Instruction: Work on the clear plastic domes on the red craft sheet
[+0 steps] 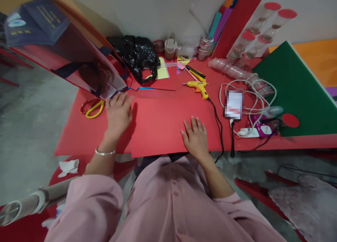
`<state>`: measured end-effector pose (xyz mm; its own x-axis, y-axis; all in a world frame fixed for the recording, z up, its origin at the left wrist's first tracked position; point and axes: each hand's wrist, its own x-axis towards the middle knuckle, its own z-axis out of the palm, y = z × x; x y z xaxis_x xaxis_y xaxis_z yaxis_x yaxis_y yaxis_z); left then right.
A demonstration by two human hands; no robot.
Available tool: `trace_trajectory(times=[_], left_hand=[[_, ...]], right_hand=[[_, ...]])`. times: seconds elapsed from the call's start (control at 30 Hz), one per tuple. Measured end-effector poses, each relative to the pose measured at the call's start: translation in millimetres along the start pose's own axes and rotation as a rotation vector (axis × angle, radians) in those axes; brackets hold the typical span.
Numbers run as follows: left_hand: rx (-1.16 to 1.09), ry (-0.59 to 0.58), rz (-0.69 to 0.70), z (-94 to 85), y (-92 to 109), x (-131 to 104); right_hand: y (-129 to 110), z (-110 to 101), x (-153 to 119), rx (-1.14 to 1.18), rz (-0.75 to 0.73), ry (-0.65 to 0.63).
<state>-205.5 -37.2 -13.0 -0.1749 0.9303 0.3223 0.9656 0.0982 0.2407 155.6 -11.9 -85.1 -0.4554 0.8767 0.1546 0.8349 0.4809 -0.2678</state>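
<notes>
Red paper sheet (158,126) is laid flat at the near edge of the red tabletop (79,136), its front edge overhanging slightly

Left hand (118,112) is pressed palm-down on the sheet's far left corner, fingers spread and flat, nothing gripped; a silver bangle (104,152) is seen on that wrist

Right hand (196,136) is laid flat on the sheet near its right side, close to the near edge, fingers extended and slightly apart, nothing held. The two hands are kept well apart

Yellow-handled scissors (93,108) are found just left of the left hand, near the tabletop's left edge. A tilted paper bag (79,56) is leaned over the far left corner, its lower end just beyond the left hand's fingertips. A black plastic bag (138,56) is set toward the far edge

A yellow glue gun (198,86) is placed beyond the sheet, right of centre, its black cord (218,126) trailed along the sheet's right edge and over the near edge. A phone (233,104) with a white cable (260,91) is seen further right, beside a green board (297,91). Stacked clear cups (231,69) are lined toward the far right
</notes>
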Motion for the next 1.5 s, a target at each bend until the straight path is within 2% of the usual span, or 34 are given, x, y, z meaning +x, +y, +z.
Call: trace_trajectory(times=[0.1, 0.2, 0.37, 0.57, 0.63, 0.7, 0.77, 0.83, 0.97, 1.07, 1.13, 1.23, 1.37, 1.43, 1.5], left_hand=[[0.015, -0.148, 0.099, 4.1, -30, 39], [0.024, -0.247, 0.178, 16.1, -44, 61], [0.114, -0.258, 0.206, 25.0, -55, 75], [0.312, -0.258, 0.188, 18.5, -64, 79], [0.313, -0.223, 0.203, 11.7, -57, 75], [0.281, -0.161, 0.214, 3.9, -40, 67], [0.202, -0.086, 0.233, -0.5, -15, 57], [0.097, -0.093, 0.311, 2.9, 15, 47], [-0.019, -0.272, 0.537, 36.1, 69, 33], [-0.066, -0.337, 0.627, 68.1, 91, 27], [-0.085, -0.349, 0.644, 84.7, 97, 23], [-0.112, -0.333, 0.625, 99.3, 96, 17], [-0.142, -0.314, 0.608, 104.0, 92, 15], [-0.154, -0.323, 0.605, 103.7, 91, 15], [-0.169, -0.331, 0.602, 103.3, 91, 16]], right_hand=[[0, -1, 0, 0.020, 0.000, 0.011], [0, 0, 0, 0.031, 0.000, 0.026], [0, 0, 0, 0.010, 0.000, 0.034], [0, 0, 0, -0.023, 0.011, 0.007], [-2, 0, 1, -0.025, 0.016, 0.002], [-6, 1, 2, -0.025, 0.022, -0.010], [-13, 1, 4, -0.016, 0.018, -0.028], [-19, 1, 7, -0.003, 0.011, -0.046], [-26, -5, 10, 0.004, 0.011, -0.076], [-23, -13, 12, 0.027, 0.026, -0.081], [-19, -16, 14, 0.033, 0.048, -0.059], [-7, -14, 19, 0.038, 0.118, -0.017], [21, -14, 23, 0.143, 0.313, 0.137], [36, -21, 26, 0.274, 0.393, 0.232], [50, -32, 30, 0.466, 0.498, 0.262]])
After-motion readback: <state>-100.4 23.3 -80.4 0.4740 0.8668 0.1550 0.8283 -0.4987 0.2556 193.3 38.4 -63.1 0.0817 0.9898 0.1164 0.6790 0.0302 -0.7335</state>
